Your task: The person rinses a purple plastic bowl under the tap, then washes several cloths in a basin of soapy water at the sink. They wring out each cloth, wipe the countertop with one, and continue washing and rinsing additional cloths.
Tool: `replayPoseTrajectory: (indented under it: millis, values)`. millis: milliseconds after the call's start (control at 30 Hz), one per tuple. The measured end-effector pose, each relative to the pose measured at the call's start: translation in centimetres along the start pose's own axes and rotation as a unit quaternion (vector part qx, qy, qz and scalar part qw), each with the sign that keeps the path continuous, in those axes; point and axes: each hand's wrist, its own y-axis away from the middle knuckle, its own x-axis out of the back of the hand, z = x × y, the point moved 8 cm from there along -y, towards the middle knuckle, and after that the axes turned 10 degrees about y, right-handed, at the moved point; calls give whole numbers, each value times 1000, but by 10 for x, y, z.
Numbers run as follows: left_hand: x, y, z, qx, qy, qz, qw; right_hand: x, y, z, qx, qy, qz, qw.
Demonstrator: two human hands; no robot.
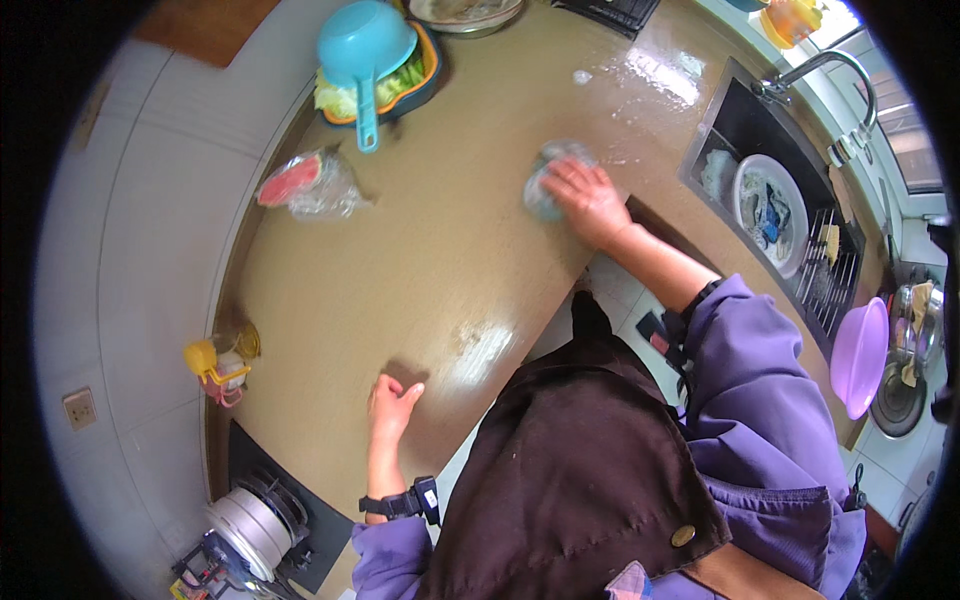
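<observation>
My right hand (586, 196) presses a crumpled, light-coloured cloth (546, 184) flat on the tan countertop (360, 300), near its front edge and left of the sink. The fingers are spread over the cloth, and both look blurred. Wet streaks and a blob of foam show on the counter beyond it. My left hand (395, 397) hangs over the nearer left part of the counter, fingers loosely curled, with nothing in it. A slice of watermelon (291, 182) lies beside crumpled clear plastic wrap (330, 191) by the wall.
A blue ladle-like scoop (367, 49) rests over leafy vegetables in a basin at the back. The sink (720, 124) at right holds a white basin (772, 217) with soapy cloths. Lower left are a stove with a metal pot (251, 525) and a yellow-lidded jar (201, 358).
</observation>
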Motion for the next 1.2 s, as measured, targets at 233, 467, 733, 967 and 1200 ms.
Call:
replayPoseTrajectory:
  millis: [233, 467, 733, 967, 1200]
  values:
    - [-52, -60, 114, -70, 5, 18, 997, 2, 77, 241, -257, 16, 22, 966]
    - [-69, -86, 136, 54, -82, -46, 994, 30, 10, 191, -142, -140, 108, 974]
    - [-71, -87, 127, 86, -66, -49, 993, -40, -153, 26, 110, -40, -56, 992]
    - [-71, -84, 122, 92, -67, -40, 993, -65, -166, 201, -190, 56, -31, 980]
    - [-68, -88, 133, 86, -87, -50, 991, -20, -21, 367, -316, 110, 31, 942]
